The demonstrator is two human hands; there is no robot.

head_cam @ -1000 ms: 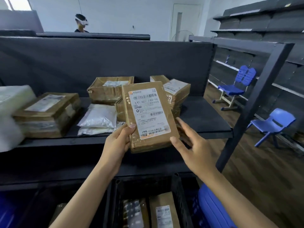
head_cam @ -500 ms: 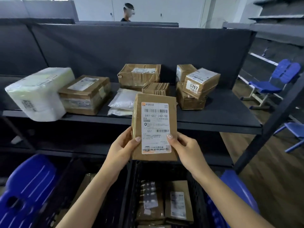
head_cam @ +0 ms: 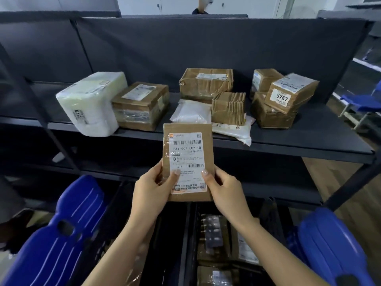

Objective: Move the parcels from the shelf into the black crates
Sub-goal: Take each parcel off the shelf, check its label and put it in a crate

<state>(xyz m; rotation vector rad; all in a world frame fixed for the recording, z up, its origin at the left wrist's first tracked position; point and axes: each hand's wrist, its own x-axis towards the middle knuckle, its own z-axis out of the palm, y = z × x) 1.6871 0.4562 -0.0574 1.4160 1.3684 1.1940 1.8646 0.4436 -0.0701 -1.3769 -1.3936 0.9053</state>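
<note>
A flat brown parcel (head_cam: 187,139) with a white shipping label is held upright in front of the shelf edge. My left hand (head_cam: 151,190) grips its lower left side and my right hand (head_cam: 223,189) grips its lower right side, both thumbs on the label. Directly below stands a black crate (head_cam: 190,234) with several brown parcels inside. On the dark shelf (head_cam: 309,141) lie several more parcels: a white wrapped bundle (head_cam: 90,102), a brown box (head_cam: 142,104), a box marked 6767 (head_cam: 290,92) and white bags (head_cam: 191,111).
Blue plastic chairs stand at the lower left (head_cam: 59,234) and lower right (head_cam: 329,244), beside the crates. A black shelf post (head_cam: 354,182) slants down on the right. A person (head_cam: 201,5) stands behind the back panel. More shelving and a blue chair sit at the far right.
The parcel has come off the shelf and lowered toward me, over the crate. Both hands have slid to its lower sides. My view has shifted left and down.
</note>
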